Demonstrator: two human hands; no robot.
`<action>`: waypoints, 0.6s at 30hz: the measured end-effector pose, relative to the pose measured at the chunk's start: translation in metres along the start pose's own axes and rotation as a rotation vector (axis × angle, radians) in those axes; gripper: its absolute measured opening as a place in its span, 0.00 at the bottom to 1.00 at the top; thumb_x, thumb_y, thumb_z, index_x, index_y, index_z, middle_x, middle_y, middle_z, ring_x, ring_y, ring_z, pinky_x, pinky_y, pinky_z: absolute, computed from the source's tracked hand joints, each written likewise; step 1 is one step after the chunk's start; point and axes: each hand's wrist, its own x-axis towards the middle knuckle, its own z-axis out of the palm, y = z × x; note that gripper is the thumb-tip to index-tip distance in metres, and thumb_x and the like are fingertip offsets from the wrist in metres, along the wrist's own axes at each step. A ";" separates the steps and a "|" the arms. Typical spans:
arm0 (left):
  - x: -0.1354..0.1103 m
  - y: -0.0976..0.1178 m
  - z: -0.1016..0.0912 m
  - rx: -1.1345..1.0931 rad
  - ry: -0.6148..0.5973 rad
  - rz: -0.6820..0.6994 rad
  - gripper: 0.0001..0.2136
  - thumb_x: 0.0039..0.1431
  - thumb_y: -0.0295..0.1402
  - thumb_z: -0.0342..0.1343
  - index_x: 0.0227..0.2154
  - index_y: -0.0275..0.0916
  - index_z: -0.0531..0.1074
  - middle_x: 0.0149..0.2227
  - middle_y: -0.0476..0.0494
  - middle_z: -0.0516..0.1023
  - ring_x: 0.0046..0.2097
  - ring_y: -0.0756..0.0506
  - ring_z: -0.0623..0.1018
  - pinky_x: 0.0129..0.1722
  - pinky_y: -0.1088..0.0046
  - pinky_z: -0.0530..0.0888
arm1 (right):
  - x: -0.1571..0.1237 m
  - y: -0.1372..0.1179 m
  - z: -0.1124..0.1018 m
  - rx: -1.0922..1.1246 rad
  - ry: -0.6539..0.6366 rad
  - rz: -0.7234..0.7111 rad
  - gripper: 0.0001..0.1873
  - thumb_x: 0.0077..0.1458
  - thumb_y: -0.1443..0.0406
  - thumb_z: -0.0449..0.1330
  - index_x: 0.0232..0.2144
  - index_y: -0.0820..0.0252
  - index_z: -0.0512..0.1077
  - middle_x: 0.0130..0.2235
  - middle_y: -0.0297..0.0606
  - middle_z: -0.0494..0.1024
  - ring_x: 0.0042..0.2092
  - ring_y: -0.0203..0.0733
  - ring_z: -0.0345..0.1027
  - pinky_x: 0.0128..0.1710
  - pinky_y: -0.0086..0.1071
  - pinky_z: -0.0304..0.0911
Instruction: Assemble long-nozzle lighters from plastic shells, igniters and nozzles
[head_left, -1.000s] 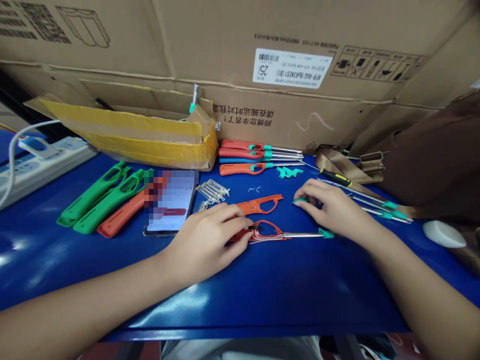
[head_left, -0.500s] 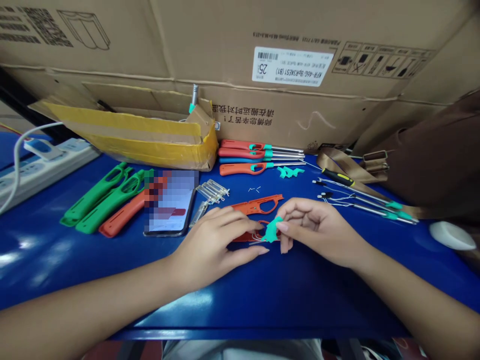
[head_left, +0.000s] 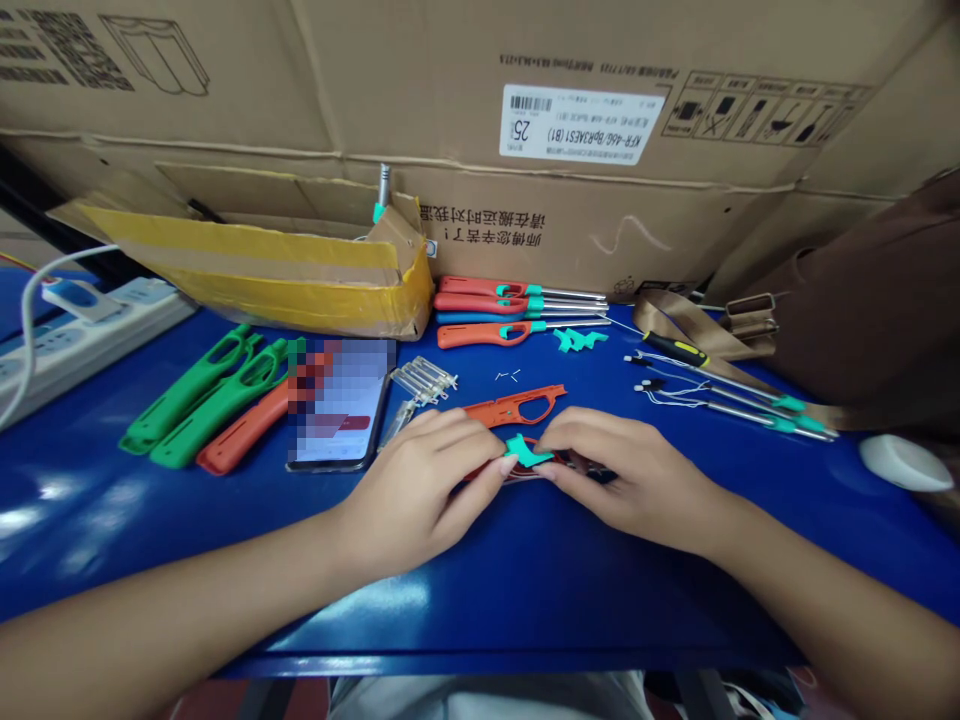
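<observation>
A small teal lighter trigger (head_left: 527, 452) is between my two hands, above a red-orange lighter shell half that my fingers mostly cover. My left hand (head_left: 431, 475) pinches the trigger's left end between thumb and index finger. At its right end, the closed fingertips of my right hand (head_left: 630, 475) meet the trigger and the shell's edge; whether they grip the trigger too is hard to see. Just behind lies another orange shell half (head_left: 517, 408), open side up. Thin wires show beneath the trigger.
Clear fuel tanks (head_left: 424, 380) and a phone (head_left: 341, 410) lie left, beside green shells (head_left: 191, 395). Assembled lighters (head_left: 487, 335) and loose teal triggers (head_left: 579, 340) sit behind. At right are a screwdriver (head_left: 675, 348), metal lighter tubes (head_left: 750, 415) and a white mouse (head_left: 904, 462).
The teal trigger has turned from upright to nearly flat and shifted left over the shell. My left thumb and index finger have closed on it; my right fingers moved down to the shell.
</observation>
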 end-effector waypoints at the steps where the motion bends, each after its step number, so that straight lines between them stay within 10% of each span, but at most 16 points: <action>1: 0.000 -0.001 0.000 0.005 -0.016 -0.006 0.09 0.72 0.30 0.50 0.36 0.37 0.74 0.34 0.47 0.78 0.37 0.47 0.73 0.41 0.67 0.67 | -0.001 0.001 0.000 -0.027 0.017 -0.032 0.08 0.67 0.64 0.59 0.44 0.61 0.75 0.40 0.39 0.78 0.38 0.36 0.71 0.37 0.29 0.65; 18: -0.001 -0.016 -0.001 0.135 -0.070 -0.074 0.07 0.67 0.30 0.57 0.42 0.38 0.79 0.40 0.43 0.80 0.43 0.43 0.78 0.44 0.63 0.75 | -0.006 0.017 -0.015 -0.290 -0.164 -0.105 0.08 0.69 0.66 0.55 0.39 0.58 0.74 0.38 0.34 0.79 0.36 0.35 0.72 0.36 0.30 0.62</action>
